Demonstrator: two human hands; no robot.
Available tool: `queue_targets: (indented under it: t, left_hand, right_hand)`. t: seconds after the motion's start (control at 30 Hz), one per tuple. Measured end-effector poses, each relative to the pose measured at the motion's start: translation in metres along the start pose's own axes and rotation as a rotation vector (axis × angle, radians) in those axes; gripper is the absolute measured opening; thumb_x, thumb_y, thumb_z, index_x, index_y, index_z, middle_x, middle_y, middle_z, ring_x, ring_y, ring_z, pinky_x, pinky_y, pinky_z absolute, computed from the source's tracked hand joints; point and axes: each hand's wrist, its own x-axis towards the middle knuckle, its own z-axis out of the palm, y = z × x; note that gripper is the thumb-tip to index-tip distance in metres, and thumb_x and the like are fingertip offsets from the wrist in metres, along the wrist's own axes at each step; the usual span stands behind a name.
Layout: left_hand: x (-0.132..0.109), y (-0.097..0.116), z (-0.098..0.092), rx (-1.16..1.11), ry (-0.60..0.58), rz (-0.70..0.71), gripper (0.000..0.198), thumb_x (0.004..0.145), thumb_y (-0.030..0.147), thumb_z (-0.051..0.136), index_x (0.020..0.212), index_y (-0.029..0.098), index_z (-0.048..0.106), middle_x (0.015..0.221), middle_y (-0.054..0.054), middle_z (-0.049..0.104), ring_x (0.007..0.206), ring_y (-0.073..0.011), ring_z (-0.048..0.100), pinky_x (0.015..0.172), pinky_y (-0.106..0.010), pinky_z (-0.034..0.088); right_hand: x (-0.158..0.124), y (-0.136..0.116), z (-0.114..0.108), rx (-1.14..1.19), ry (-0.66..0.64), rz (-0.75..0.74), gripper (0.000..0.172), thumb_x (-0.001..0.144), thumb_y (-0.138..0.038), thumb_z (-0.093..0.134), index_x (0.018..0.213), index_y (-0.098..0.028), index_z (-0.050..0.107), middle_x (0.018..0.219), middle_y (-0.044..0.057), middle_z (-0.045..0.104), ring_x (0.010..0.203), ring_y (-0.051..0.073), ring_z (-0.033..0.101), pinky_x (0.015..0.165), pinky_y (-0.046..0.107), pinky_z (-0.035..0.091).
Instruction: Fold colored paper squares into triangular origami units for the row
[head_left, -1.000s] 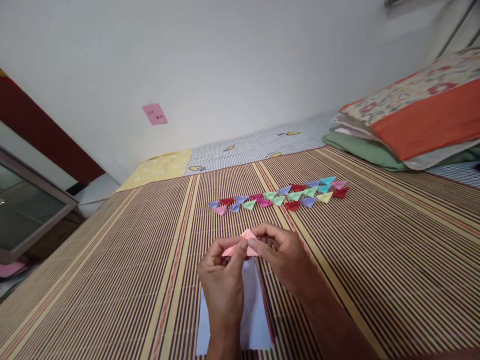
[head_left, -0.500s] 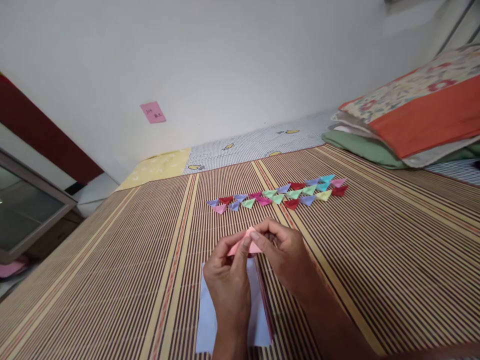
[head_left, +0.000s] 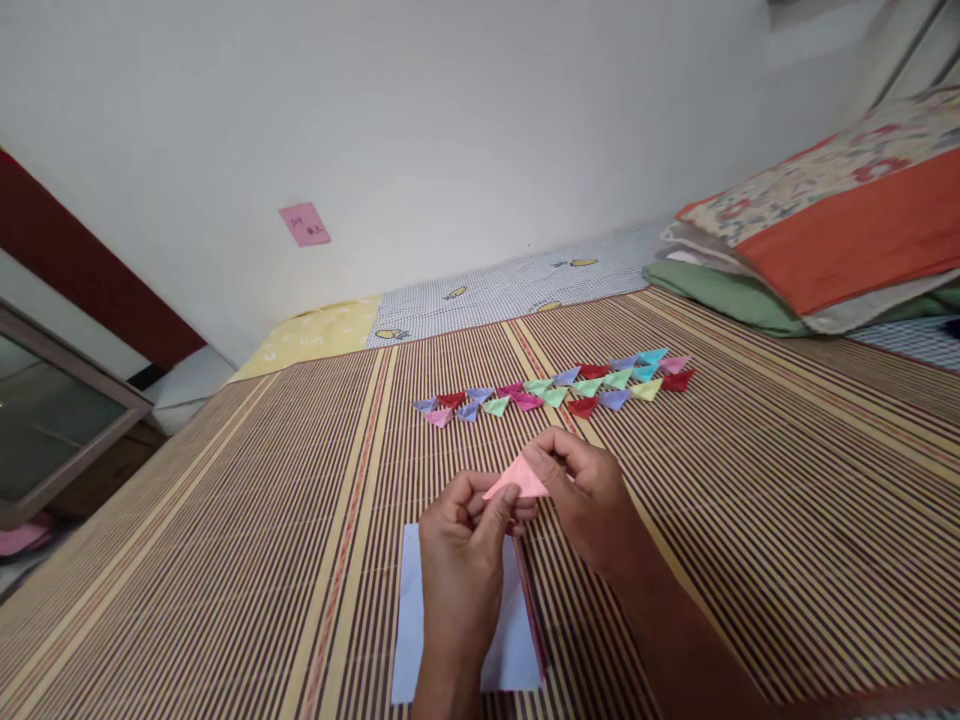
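Note:
A small pink piece of folded paper (head_left: 519,480), triangular in outline, is held up between both hands above the mat. My left hand (head_left: 466,545) pinches its lower edge, thumb in front and fingers behind. At its upper right side, my right hand (head_left: 581,490) grips it between thumb and fingers. Below my left hand lies a pale blue-white sheet or pad (head_left: 517,640), partly covered by that hand and wrist. Beyond the hands, several small folded paper boats (head_left: 555,397) in red, green, blue, pink and yellow sit in rows.
A striped woven mat (head_left: 262,520) covers the bed. Folded bedding with an orange and floral cover (head_left: 847,230) is stacked at the right. A checked cloth (head_left: 480,300) runs along the wall, where a pink note (head_left: 304,224) is stuck.
The pink paper has shifted slightly right and shows more of its face. My right hand has moved a little right, and my left fingers now show beneath the paper.

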Motion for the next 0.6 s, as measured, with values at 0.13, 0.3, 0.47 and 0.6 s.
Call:
queue_targets:
  t: [0.13,0.3,0.47,0.6]
  left_hand:
    - [0.001,0.001,0.001,0.011,-0.019,0.016,0.032,0.092,0.040,0.066,0.071,0.017,0.068,0.066,-0.006,0.075,0.057,-0.0174,0.068,0.058,-0.027,0.054]
    - [0.005,0.000,-0.008,0.088,-0.097,0.044,0.033,0.092,0.044,0.065,0.072,0.018,0.071,0.066,-0.004,0.070,0.063,-0.0162,0.063,0.062,-0.025,0.048]
    - [0.006,-0.003,-0.016,0.100,-0.223,-0.036,0.020,0.083,0.034,0.076,0.074,0.017,0.070,0.071,-0.001,0.064,0.069,-0.0153,0.056,0.065,-0.024,0.042]
    - [0.004,-0.003,-0.012,0.039,-0.178,-0.043,0.024,0.083,0.034,0.076,0.069,0.016,0.066,0.067,0.000,0.060,0.067,-0.0147,0.053,0.063,-0.024,0.040]
  right_hand:
    - [0.001,0.001,-0.003,0.000,-0.012,-0.005,0.026,0.094,-0.030,0.053,0.071,-0.020,0.057,0.062,-0.003,0.052,0.059,0.014,0.049,0.055,0.025,0.037]
    - [0.001,0.001,-0.009,0.048,-0.129,0.020,0.026,0.094,-0.030,0.056,0.072,-0.019,0.060,0.064,-0.003,0.054,0.061,0.014,0.050,0.056,0.025,0.038]
    - [-0.001,-0.001,-0.011,0.122,-0.308,0.036,0.020,0.092,-0.026,0.061,0.074,-0.018,0.064,0.068,-0.002,0.059,0.065,0.014,0.054,0.060,0.026,0.040]
    - [-0.002,0.001,-0.009,0.281,-0.330,0.118,0.013,0.089,-0.028,0.065,0.081,-0.018,0.066,0.075,0.000,0.066,0.070,0.016,0.061,0.064,0.027,0.045]
